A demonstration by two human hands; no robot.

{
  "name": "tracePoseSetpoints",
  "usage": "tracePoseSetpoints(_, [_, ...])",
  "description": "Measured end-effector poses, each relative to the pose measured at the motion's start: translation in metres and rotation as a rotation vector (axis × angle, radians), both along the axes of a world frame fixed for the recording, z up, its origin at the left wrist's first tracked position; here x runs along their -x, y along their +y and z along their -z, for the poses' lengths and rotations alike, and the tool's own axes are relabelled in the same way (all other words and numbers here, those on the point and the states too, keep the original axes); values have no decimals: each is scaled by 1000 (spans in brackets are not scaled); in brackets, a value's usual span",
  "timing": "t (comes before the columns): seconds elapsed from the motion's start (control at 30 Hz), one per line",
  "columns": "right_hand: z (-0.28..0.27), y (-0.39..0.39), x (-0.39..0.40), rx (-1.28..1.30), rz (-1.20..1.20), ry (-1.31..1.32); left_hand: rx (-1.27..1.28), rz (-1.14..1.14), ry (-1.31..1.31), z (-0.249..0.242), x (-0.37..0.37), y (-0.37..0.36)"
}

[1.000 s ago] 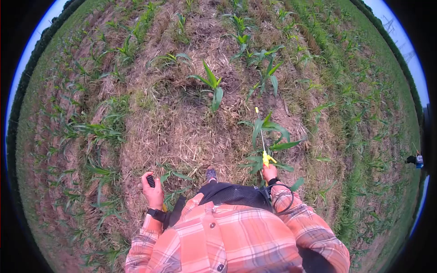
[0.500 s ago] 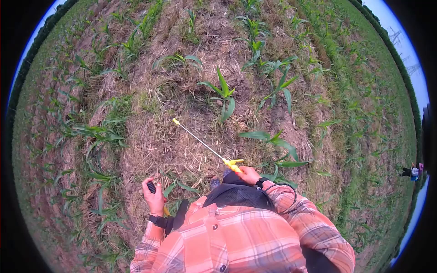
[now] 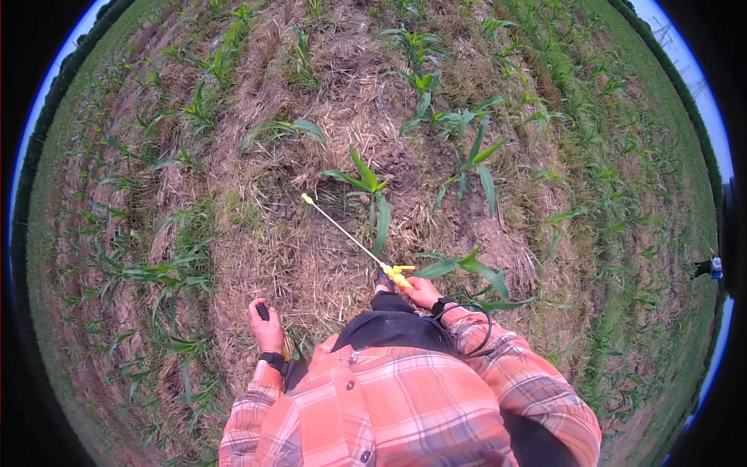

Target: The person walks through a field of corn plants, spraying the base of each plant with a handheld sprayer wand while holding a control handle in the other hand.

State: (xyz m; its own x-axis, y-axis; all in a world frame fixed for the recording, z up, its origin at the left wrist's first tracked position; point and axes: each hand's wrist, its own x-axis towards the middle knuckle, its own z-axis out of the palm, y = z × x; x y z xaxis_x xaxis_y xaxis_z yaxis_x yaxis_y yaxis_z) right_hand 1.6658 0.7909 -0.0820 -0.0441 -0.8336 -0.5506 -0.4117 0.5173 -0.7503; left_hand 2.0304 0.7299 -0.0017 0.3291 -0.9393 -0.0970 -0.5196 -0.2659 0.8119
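My right hand (image 3: 422,293) grips the yellow handle of a thin spray wand (image 3: 350,238) that points up and to the left; its yellow nozzle tip hangs over dry straw just left of a young corn plant (image 3: 366,187). A black hose (image 3: 471,327) loops from the wand handle over my right sleeve. My left hand (image 3: 267,327) is closed around a black lever handle (image 3: 263,311) at my left hip. A dark watch sits on my left wrist. I wear an orange plaid shirt.
Rows of young corn plants run away from me across ground covered with dry straw mulch (image 3: 296,249). One corn plant (image 3: 467,268) stands close by my right hand. A distant person (image 3: 712,267) is at the field's right edge.
The wand swung from pointing straight ahead over the right-hand corn plant to pointing up and left. The ground has slid toward me as I moved forward. My left hand kept its grip.
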Motion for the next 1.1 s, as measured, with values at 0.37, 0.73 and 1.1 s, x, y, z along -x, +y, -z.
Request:
tracePoseSetpoints(0.37, [12, -36, 124, -76, 810, -131, 18, 90, 30, -15, 66, -115])
tracePoseSetpoints(0.73, [49, -77, 163, -84, 1045, 141, -101, 5, 188, -21, 59, -207])
tracePoseSetpoints(1.1, [21, -257, 83, -133, 648, 218, -102, 58, 355, -23, 27, -370])
